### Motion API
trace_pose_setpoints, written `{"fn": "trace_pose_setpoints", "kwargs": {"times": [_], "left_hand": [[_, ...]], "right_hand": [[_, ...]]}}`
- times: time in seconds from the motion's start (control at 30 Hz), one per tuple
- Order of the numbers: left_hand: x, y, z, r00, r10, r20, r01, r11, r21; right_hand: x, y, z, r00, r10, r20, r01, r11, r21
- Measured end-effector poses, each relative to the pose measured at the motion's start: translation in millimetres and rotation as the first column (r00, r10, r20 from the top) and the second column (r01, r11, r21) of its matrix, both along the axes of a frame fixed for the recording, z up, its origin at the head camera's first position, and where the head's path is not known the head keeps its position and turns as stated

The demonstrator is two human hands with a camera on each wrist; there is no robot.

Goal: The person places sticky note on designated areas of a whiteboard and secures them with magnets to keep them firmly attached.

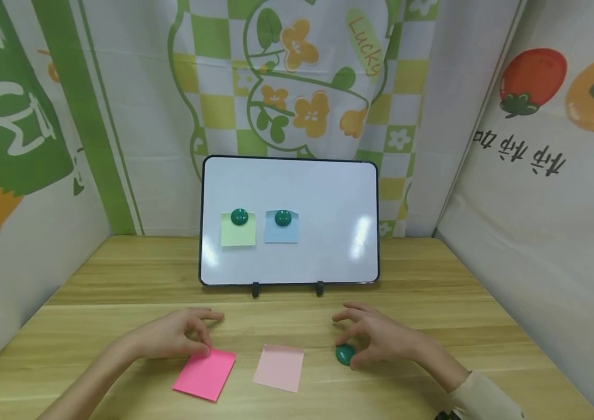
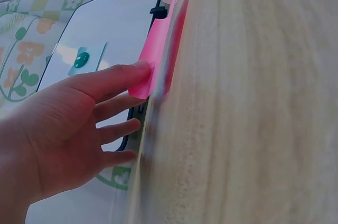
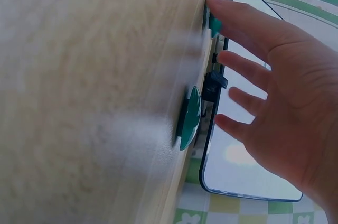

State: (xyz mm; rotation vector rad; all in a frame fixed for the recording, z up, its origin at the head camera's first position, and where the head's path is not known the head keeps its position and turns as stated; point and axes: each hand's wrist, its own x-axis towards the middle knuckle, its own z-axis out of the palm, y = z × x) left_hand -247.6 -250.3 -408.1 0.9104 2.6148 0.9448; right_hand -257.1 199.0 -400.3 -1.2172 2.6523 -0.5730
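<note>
With thumb and forefinger, my left hand (image 1: 178, 335) pinches the top corner of a bright pink sticky note (image 1: 204, 374) on the table. In the left wrist view, that note (image 2: 150, 71) lies under the thumb, the other fingers spread apart. My right hand (image 1: 383, 335) has its thumb and forefinger at opposite sides of a round green magnet (image 1: 345, 354), its other fingers raised. A second green magnet (image 3: 190, 118) appears nearer in the right wrist view; the head view does not show it. A pale pink sticky note (image 1: 278, 368) lies between the hands.
Behind the hands a whiteboard (image 1: 328, 198) stands on small black feet (image 1: 255, 289). Green magnets (image 1: 239, 217) pin a light green note (image 1: 238, 236) and a light blue note (image 1: 281, 233) to it. Printed curtains (image 1: 134, 87) surround the wooden table (image 1: 412, 280) at the back and sides.
</note>
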Motion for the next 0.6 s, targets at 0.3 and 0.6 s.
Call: {"fn": "trace_pose_setpoints", "kwargs": {"times": [0.3, 0.6], "left_hand": [[-0.8, 5.3, 6.8, 1.0, 0.003, 0.004, -0.003, 1.0, 0.02], [-5.6, 15.1, 21.5, 0.998, -0.009, -0.058, 0.009, 1.0, 0.013]], "right_hand": [[-1.2, -3.9, 1.6, 0.995, 0.038, -0.095, -0.038, 0.999, -0.001], [0.1, -4.9, 3.6, 0.984, 0.038, -0.172, -0.043, 0.999, -0.029]]}}
